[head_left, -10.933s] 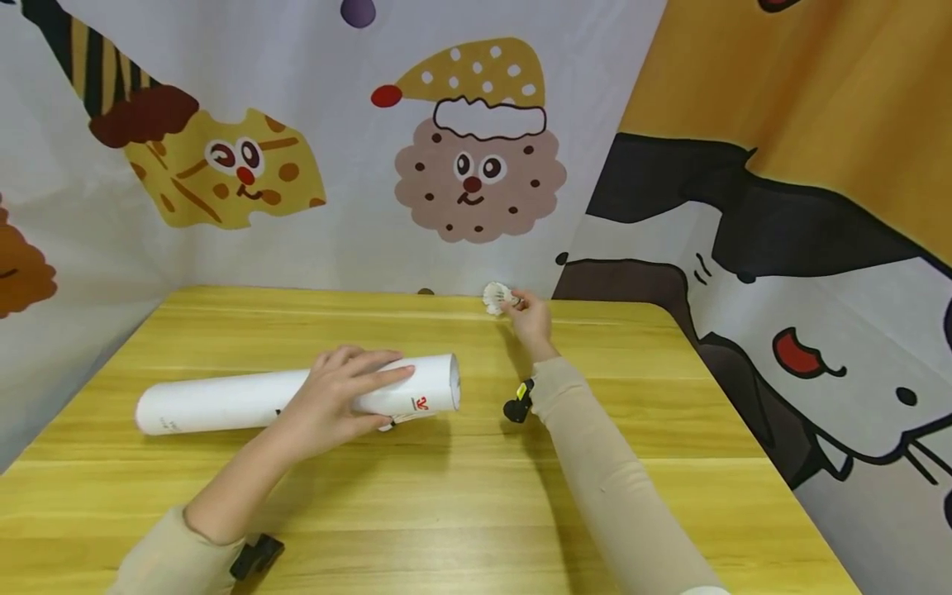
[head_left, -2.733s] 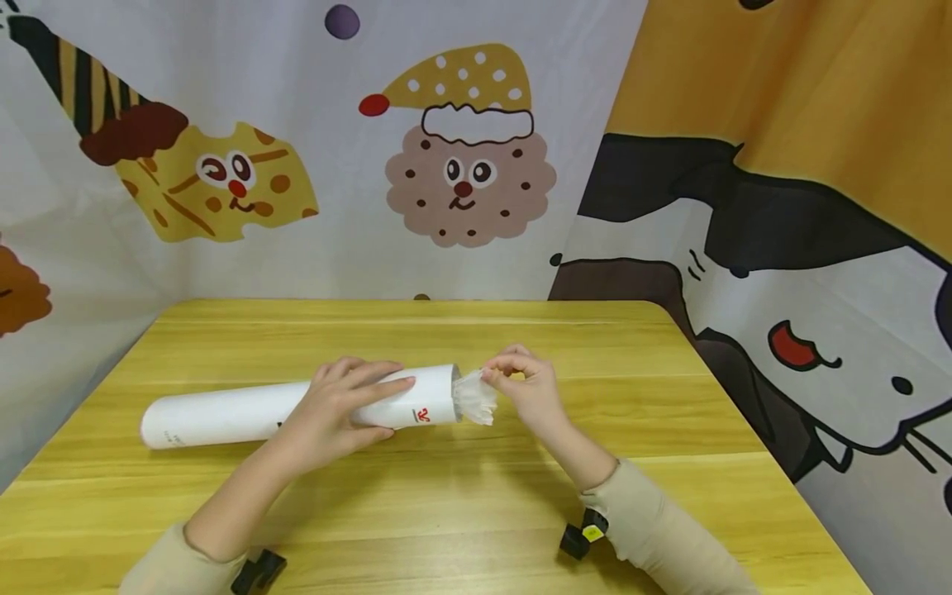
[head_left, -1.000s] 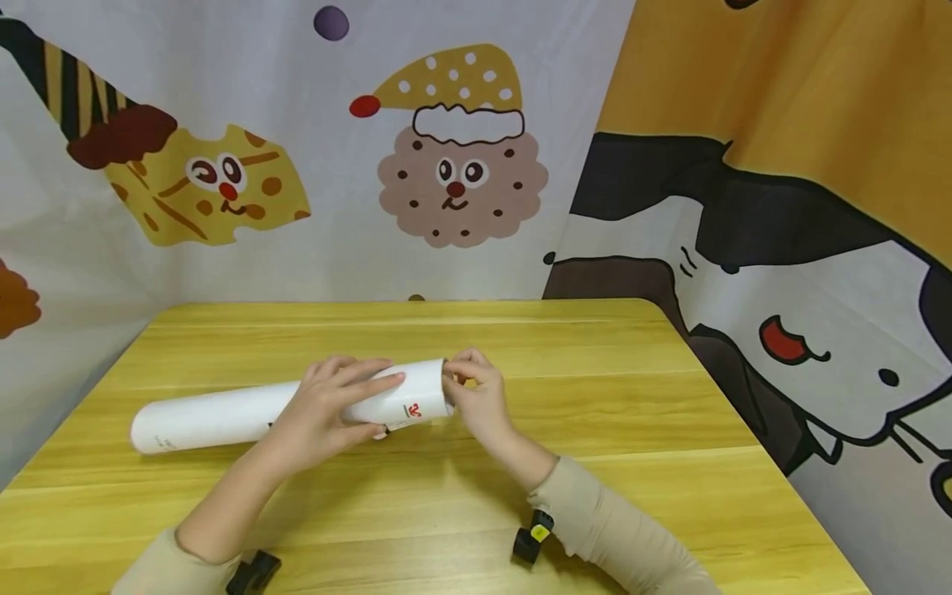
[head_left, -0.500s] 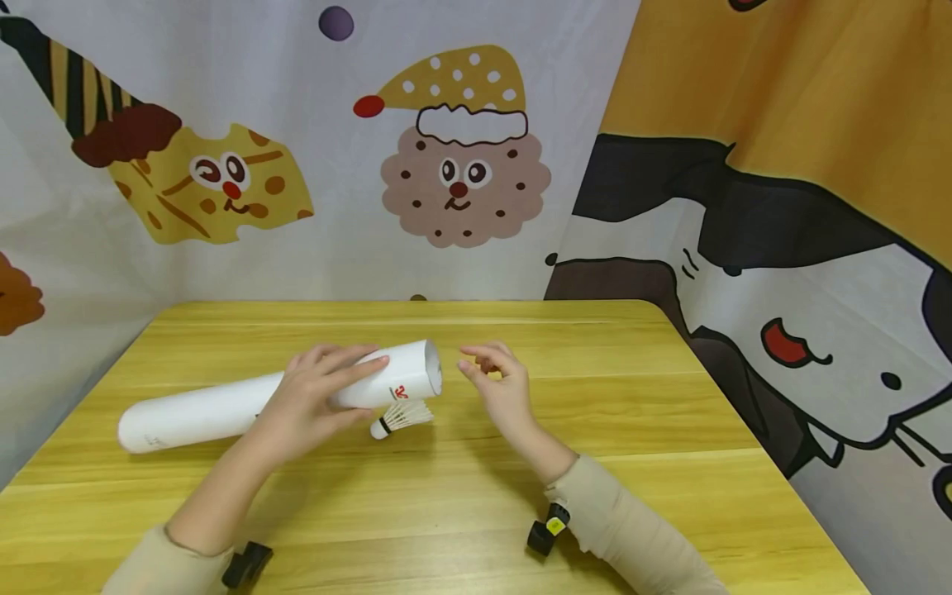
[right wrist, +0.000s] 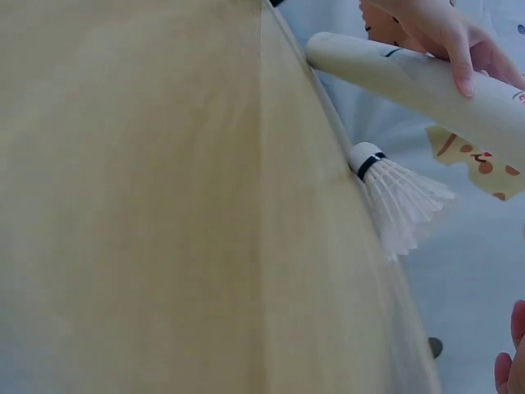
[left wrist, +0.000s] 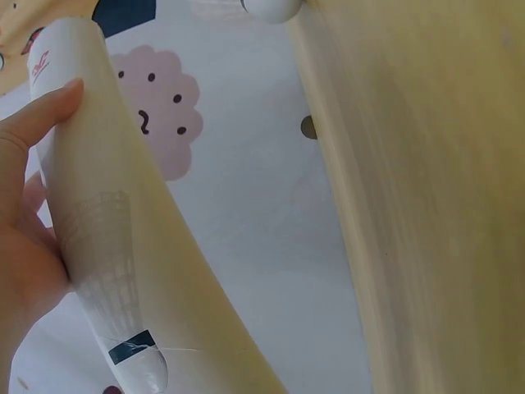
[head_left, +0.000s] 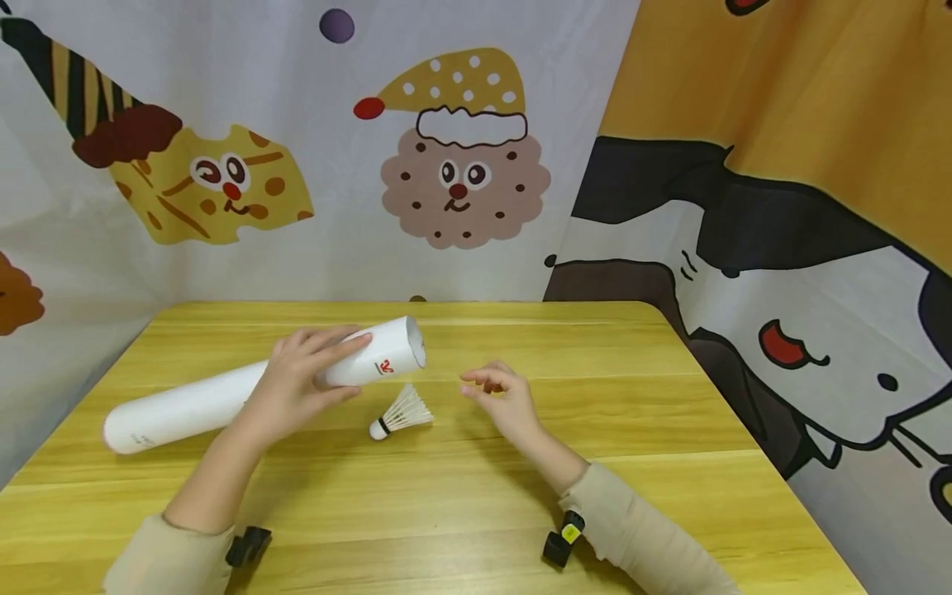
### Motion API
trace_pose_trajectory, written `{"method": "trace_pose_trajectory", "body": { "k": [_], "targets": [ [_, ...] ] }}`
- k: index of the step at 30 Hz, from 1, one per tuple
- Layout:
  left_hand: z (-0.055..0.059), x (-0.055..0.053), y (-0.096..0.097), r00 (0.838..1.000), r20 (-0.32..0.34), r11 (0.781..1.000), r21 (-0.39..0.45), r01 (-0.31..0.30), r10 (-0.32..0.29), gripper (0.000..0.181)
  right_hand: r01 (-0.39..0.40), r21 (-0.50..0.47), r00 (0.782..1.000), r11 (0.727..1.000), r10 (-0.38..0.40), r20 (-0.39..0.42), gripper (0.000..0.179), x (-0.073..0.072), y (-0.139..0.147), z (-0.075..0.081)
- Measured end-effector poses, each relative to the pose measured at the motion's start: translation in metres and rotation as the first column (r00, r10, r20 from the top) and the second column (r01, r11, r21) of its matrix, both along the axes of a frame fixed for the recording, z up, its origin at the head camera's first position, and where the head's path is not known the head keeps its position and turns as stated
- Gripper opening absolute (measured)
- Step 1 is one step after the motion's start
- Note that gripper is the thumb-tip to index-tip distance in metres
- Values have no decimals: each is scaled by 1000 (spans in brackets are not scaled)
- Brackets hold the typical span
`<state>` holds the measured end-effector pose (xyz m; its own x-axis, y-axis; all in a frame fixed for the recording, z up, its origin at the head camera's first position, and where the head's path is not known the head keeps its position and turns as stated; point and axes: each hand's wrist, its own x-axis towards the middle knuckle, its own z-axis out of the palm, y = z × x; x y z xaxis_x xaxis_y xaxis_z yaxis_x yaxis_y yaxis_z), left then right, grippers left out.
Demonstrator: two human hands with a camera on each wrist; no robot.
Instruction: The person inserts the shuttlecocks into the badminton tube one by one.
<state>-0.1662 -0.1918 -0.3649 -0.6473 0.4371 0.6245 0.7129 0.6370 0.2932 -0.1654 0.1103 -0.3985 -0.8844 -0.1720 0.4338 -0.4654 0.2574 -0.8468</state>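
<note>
My left hand [head_left: 293,384] grips a white shuttlecock tube [head_left: 186,405] around its upper part. The tube slants, its open mouth raised toward the right and its closed end low at the left. A shuttlecock picture is printed on the tube [left wrist: 164,271], seen in the left wrist view. One white-feathered shuttlecock [head_left: 402,416] with a black band lies on the table just below the mouth, cork to the left. Right of it hovers my right hand [head_left: 509,405], fingers loosely bent and holding nothing. In the right wrist view, the shuttlecock [right wrist: 402,201] stands out beside the tube [right wrist: 385,74].
Both hands work over a yellow wood-grain table [head_left: 476,521]. Behind it hangs a cartoon-printed curtain [head_left: 327,264], close to the table's far edge. Small black cameras sit at the left wrist [head_left: 249,547] and right wrist [head_left: 564,539].
Earlier my right hand brought a shuttlecock from the far edge into the tube's mouth; it has since drawn back empty. My left hand has shifted the tube left and raised its mouth, uncovering another shuttlecock.
</note>
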Motion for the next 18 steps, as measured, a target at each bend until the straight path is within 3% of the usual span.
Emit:
{"method": "trace_pose_trajectory", "body": {
  "k": [6,12,18],
  "targets": [
    [-1,-9,-1,1000,13,1000,5,-23,23,77,-90,90,992,992,81,93,18,4,1,-10],
    [-1,-17,-2,999,34,999,3,-37,37,76,-129,81,984,988,117,131,23,-6,-7,-42],
    [-5,-22,-7,997,59,998,-14,-58,59,75,-161,84,978,983,148,146,22,4,-21,-28]
  ]
}}
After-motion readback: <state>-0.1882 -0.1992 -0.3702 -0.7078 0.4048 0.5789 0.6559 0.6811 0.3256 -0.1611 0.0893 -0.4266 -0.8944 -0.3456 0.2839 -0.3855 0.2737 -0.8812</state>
